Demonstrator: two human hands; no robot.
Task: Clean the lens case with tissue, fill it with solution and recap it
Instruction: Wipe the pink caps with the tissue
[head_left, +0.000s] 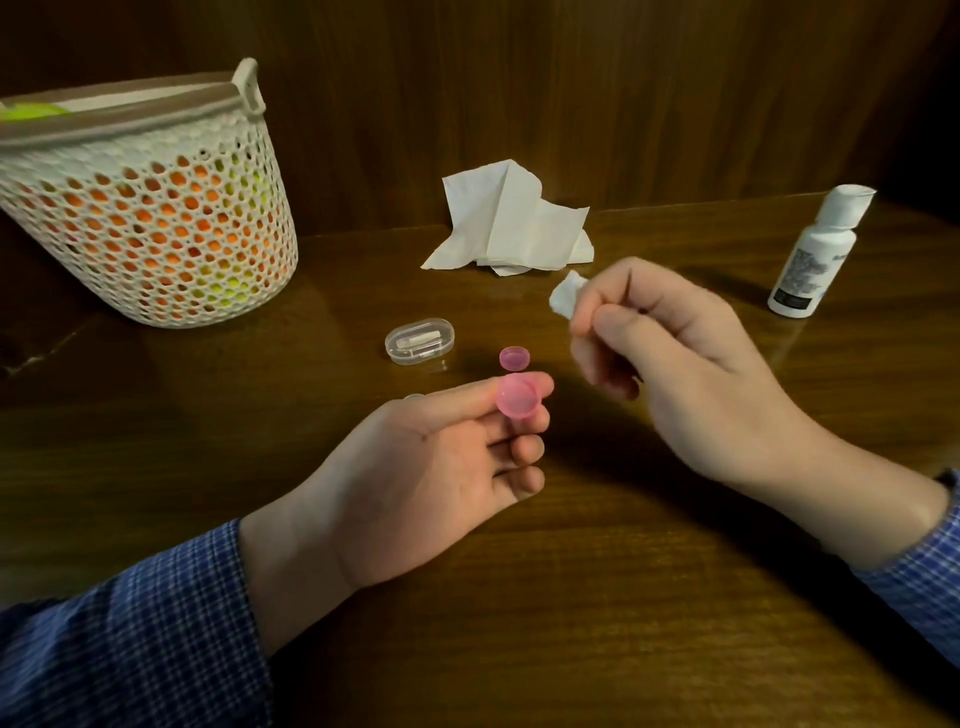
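Left hand (447, 457): grip pinching 1 pink lens case cup (514, 396). Right hand (675, 364): grip clenched on tissue wad (567, 299). Surface (623, 597): 1 pink cap (514, 358).

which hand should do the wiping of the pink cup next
Right. The right hand already pinches a small tissue wad in its fingers, just above and beside the pink cup, which the left hand holds open side up. The left hand is busy steadying it.
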